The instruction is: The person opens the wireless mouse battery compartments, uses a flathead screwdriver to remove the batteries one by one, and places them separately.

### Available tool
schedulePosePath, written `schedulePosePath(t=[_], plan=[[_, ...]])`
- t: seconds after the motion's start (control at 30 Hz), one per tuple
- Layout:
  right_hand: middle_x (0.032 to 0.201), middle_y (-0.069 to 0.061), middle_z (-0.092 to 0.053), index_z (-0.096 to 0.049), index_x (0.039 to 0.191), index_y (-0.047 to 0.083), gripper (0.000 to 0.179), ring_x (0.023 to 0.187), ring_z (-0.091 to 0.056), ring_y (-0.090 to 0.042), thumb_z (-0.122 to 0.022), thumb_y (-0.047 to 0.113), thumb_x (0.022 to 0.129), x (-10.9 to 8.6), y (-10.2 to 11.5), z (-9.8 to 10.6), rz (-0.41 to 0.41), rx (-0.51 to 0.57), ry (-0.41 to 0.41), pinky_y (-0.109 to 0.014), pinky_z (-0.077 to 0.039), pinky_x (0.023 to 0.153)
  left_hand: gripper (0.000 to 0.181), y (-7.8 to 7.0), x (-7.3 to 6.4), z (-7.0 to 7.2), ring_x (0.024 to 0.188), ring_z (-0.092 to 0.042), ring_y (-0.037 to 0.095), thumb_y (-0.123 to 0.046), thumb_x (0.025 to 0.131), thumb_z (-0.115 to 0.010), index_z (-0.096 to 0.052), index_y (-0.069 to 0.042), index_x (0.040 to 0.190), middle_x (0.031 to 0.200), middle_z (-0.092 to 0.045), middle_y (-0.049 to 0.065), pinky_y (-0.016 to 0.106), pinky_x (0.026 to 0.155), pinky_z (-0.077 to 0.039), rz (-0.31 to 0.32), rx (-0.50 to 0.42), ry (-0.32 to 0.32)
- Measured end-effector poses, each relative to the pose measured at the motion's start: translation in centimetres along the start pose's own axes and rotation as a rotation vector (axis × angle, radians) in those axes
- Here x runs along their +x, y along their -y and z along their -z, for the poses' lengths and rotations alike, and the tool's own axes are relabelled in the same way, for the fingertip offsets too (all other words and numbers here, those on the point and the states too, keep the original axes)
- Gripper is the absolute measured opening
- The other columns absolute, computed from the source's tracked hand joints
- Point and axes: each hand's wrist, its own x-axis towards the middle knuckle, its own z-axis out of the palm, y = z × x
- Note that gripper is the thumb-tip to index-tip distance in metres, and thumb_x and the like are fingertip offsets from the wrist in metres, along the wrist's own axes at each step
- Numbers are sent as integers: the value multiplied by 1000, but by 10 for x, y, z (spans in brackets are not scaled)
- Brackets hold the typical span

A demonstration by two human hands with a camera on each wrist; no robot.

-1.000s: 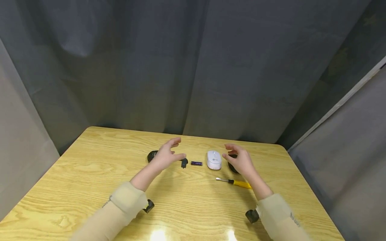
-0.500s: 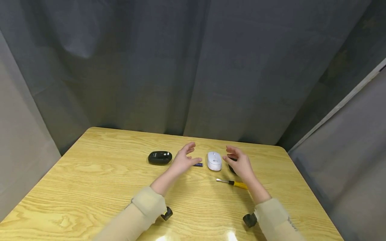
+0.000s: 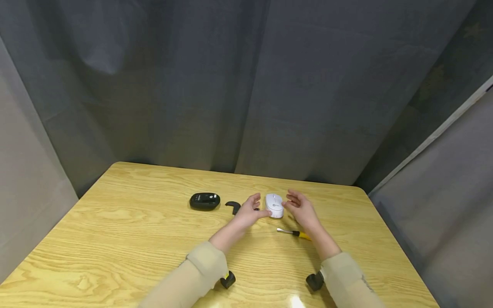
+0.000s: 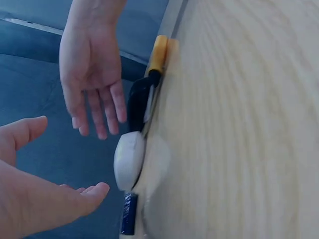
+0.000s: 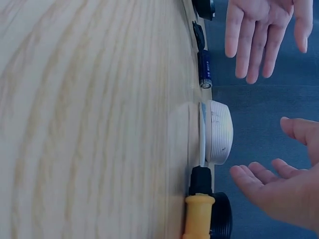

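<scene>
A white computer mouse [image 3: 274, 202] lies on the wooden table between my two hands. My left hand [image 3: 247, 213] hovers at its left, open and holding nothing, its thumb overlapping the mouse's near edge in the head view. On the other side is my right hand [image 3: 304, 211], fingers slightly bent and nothing in them. Most of a dark blue battery [image 5: 205, 68] is hidden behind my left hand in the head view. A rounded black object [image 5: 222, 216] beside the mouse is hidden behind my right hand there. Both wrist views show the hands raised above the table with a gap to the mouse.
A black mouse [image 3: 204, 201] lies to the left. Next to it sits a thin curved black cover piece [image 3: 233, 207]. A screwdriver [image 3: 295, 233] with a yellow handle lies in front of the white mouse, partly behind my right wrist. Dark curtains [image 3: 246, 85] hang beyond the table's far edge.
My left hand has moved right, from beside the black mouse past the cover piece to the white mouse. My right hand has shifted slightly left. The objects have stayed in place.
</scene>
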Motion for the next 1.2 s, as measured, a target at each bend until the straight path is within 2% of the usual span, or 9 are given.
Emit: schedulePosePath(t=[0.37, 0.7, 0.9, 1.2], plan=[[148, -24, -32, -28, 146, 1, 59, 133, -36, -38, -54, 17, 96, 1, -6, -2, -57, 9, 81, -48, -38, 104, 88, 20, 3, -17, 139, -22, 39, -16, 80, -73, -21, -3, 148, 152, -24, 23, 61, 109, -19, 47, -35, 27], [148, -27, -29, -22, 146, -4, 60, 134, -33, -40, -52, 12, 96, 5, -13, -5, -97, 80, 151, -50, -37, 104, 84, 27, 7, -21, 140, -18, 41, -11, 81, -71, -22, -2, 148, 153, -22, 19, 67, 107, -9, 26, -96, 67], [144, -28, -34, -25, 144, -8, 57, 131, -38, -40, -50, 11, 96, 6, -15, -9, -101, 69, 171, -48, -39, 103, 83, 27, 9, -21, 139, -21, 41, -12, 81, -70, -22, -4, 148, 152, -26, 18, 67, 107, -11, 64, -112, 60], [143, -27, -36, -28, 144, -6, 55, 129, -40, -39, -50, 10, 96, 2, -14, -10, -119, 31, 143, -47, -41, 102, 79, 31, 15, -24, 136, -29, 37, -9, 83, -69, -25, -7, 148, 151, -28, 16, 62, 108, -17, 43, -110, 74]])
